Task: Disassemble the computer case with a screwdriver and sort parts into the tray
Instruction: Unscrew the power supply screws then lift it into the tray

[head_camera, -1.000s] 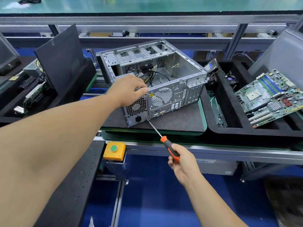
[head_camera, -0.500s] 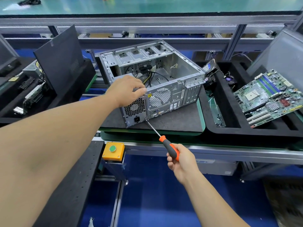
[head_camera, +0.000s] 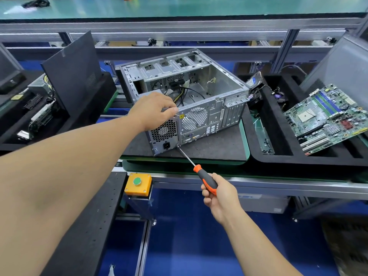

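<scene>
The open grey computer case (head_camera: 209, 90) lies on a dark mat (head_camera: 219, 148), its rear panel facing me. My left hand (head_camera: 153, 110) grips the case's top rear edge above the power supply (head_camera: 165, 134). My right hand (head_camera: 219, 194) holds the orange-and-black screwdriver (head_camera: 205, 178); its tip touches the lower rear edge of the case beside the power socket. A black foam tray (head_camera: 278, 156) to the right holds a green motherboard (head_camera: 326, 116).
A black side panel (head_camera: 73, 70) leans in another foam tray (head_camera: 16, 140) of parts on the left. A yellow box with a green button (head_camera: 137, 184) sits at the bench's front edge. A grey panel (head_camera: 342, 62) stands at the far right.
The view has shifted slightly. Both hands stay where they were, the screwdriver tip still at the lower rear edge of the case.
</scene>
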